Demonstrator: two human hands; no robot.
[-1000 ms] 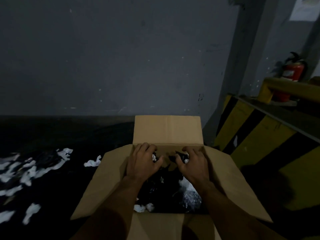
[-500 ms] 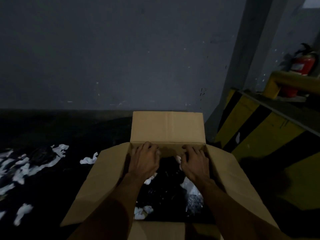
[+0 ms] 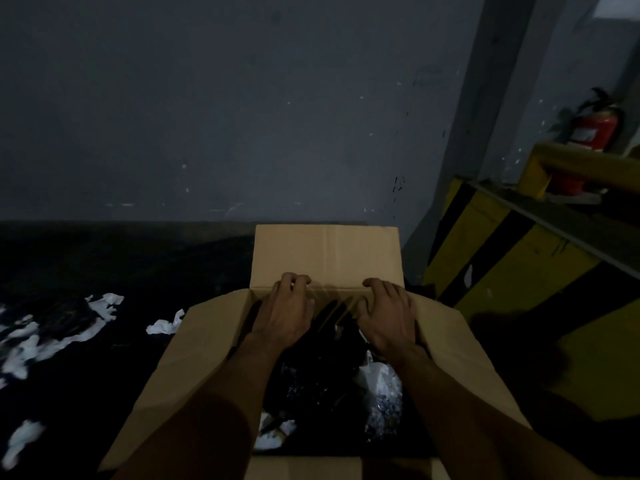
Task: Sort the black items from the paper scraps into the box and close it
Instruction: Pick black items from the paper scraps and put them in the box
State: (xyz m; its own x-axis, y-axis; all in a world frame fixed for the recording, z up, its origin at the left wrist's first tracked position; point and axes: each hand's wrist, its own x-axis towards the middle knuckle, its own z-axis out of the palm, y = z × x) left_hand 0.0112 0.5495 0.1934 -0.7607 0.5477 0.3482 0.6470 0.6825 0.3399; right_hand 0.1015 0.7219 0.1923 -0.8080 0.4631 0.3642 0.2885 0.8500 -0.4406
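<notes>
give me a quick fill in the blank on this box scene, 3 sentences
1. The cardboard box has its flaps ____.
2. Both the left hand and the right hand rest at the fold of the ____ flap.
3. The fire extinguisher at upper right is ____ in colour.

Missing words: open; far; red

We see the brown cardboard box (image 3: 214, 344) open at centre frame, its far flap upright at 12 o'clock and its side flaps splayed toward 9 and 3 o'clock. Inside lies a dark heap of black items (image 3: 318, 379), with some white bits among them. Torn white paper scraps (image 3: 52, 337) lie on the dark floor at 9 o'clock of the box.
</notes>
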